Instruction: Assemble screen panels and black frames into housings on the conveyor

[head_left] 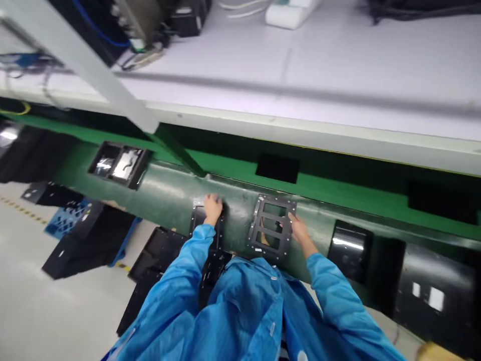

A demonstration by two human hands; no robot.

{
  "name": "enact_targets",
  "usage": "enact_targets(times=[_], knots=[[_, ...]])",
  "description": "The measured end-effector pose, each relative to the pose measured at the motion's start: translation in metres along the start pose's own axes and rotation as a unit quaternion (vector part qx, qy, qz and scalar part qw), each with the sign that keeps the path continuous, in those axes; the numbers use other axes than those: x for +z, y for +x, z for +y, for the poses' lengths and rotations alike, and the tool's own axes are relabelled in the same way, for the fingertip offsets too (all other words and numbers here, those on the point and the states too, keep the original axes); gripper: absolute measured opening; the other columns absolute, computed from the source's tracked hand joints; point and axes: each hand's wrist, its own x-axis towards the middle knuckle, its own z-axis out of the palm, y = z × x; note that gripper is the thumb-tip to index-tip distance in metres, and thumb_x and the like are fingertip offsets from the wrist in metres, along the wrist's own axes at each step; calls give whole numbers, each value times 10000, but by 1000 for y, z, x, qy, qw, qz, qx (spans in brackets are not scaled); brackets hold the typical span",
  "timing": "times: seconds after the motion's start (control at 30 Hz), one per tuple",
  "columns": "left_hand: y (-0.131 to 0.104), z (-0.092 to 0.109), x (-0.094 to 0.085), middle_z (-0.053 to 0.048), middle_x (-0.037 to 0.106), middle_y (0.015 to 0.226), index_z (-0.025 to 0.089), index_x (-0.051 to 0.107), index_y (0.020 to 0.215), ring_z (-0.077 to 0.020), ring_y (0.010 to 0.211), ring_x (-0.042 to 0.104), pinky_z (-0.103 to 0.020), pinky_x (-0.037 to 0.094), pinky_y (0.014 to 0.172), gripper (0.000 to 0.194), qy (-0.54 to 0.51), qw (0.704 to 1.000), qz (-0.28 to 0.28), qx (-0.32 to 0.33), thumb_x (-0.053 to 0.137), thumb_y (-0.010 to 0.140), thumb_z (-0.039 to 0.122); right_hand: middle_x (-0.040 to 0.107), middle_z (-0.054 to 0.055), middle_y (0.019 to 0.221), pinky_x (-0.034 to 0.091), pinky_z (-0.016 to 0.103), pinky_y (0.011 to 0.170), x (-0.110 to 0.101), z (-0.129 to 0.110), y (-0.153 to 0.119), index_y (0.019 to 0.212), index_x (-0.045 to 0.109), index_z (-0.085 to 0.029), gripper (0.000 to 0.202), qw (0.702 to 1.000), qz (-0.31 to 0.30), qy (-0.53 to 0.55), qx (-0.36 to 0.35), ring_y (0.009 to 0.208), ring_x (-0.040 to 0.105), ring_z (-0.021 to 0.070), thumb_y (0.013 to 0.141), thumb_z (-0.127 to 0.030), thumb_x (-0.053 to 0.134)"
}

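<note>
The right hand (pixel 298 228) grasps the right edge of the black slotted frame (pixel 269 232), which lies just left of it over the green bench (pixel 169 189), its cross bars framing three openings; a hold on the solid border, clear of the thin bars, should flex it least. The left hand (pixel 213 206) is curled over the far end of a dark panel (pixel 195 220); whether it grips or merely rests there I cannot tell. A strip of bench separates the two pieces, and it seems wise to keep that gap while either is handled, so that the fasteners along their borders do not scrape. Any lifting or turning would go best level and slow, given the glossy black panel (pixel 349 253) just right of the right hand. Farther right lies a larger panel (pixel 443 263); well left of the left hand sits a two-compartment tray (pixel 138 170), leaving working room between.
</note>
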Motion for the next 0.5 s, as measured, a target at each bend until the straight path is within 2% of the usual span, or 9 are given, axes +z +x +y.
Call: enact_targets(times=[0.07, 0.1, 0.17, 0.2, 0.27, 0.33, 0.37, 0.43, 0.5], knots=[[35, 77, 33, -146, 584, 1511, 194, 583, 1487, -262, 1447, 509, -339, 374, 1226, 557, -15, 996, -37, 82, 712, 996, 421, 686, 46, 746, 609, 430, 733, -31, 8, 8, 899, 597, -260, 285, 994, 61, -91, -5, 742, 722, 278, 835, -502, 732], [51, 116, 51, -186, 572, 1519, 161, 513, 1551, -293, 1451, 508, -367, 379, 1226, 725, -23, 994, -51, 97, 751, 963, 512, 687, 60, 748, 604, 446, 781, -43, 13, 9, 877, 597, -257, 258, 983, 88, -159, -10, 805, 739, 302, 844, -466, 745], [73, 187, 87, -286, 526, 1544, 104, 356, 1637, -389, 1469, 489, -473, 381, 1221, 1072, -36, 993, -87, 67, 826, 852, 665, 712, 105, 790, 581, 473, 881, -59, 23, 8, 851, 622, -244, 223, 946, 120, -300, -25, 948, 752, 351, 858, -419, 760], [78, 217, 104, -337, 474, 1575, 91, 286, 1658, -444, 1500, 446, -539, 373, 1215, 1206, -32, 993, -105, 38, 855, 793, 711, 733, 129, 839, 567, 475, 916, -64, 28, 5, 869, 649, -234, 203, 926, 129, -354, -33, 1005, 751, 364, 867, -403, 760], [81, 258, 133, -401, 328, 1652, 105, 190, 1679, -526, 1582, 294, -649, 338, 1201, 1359, 2, 992, -121, -15, 903, 708, 734, 770, 167, 996, 548, 457, 954, -69, 36, -4, 992, 709, -213, 187, 899, 140, -411, -52, 1076, 745, 360, 895, -370, 736], [80, 276, 150, -415, 239, 1683, 124, 150, 1683, -543, 1619, 190, -703, 310, 1197, 1395, 41, 993, -103, -42, 945, 682, 682, 770, 188, 1150, 537, 440, 981, -69, 43, -17, 1134, 735, -203, 251, 889, 149, -427, -72, 1119, 735, 345, 921, -331, 694], [81, 277, 154, -405, 250, 1678, 129, 148, 1681, -529, 1618, 203, -700, 310, 1203, 1391, 49, 994, -83, -49, 964, 679, 642, 762, 194, 1199, 528, 441, 1004, -69, 46, -23, 1171, 742, -201, 275, 887, 154, -427, -83, 1148, 724, 345, 930, -315, 674], [87, 268, 151, -369, 333, 1639, 121, 195, 1661, -480, 1576, 319, -654, 338, 1218, 1350, 30, 996, -40, -71, 1003, 668, 551, 757, 189, 1224, 510, 453, 1055, -68, 51, -35, 1155, 766, -206, 264, 892, 163, -409, -102, 1197, 700, 347, 936, -301, 652], [97, 254, 136, -329, 450, 1565, 96, 309, 1594, -415, 1482, 464, -597, 412, 1196, 1179, -45, 995, -34, -85, 1002, 708, 450, 777, 150, 1151, 513, 457, 1061, -64, 53, -42, 1056, 790, -228, 201, 919, 153, -352, -91, 1168, 704, 334, 920, -300, 661]])
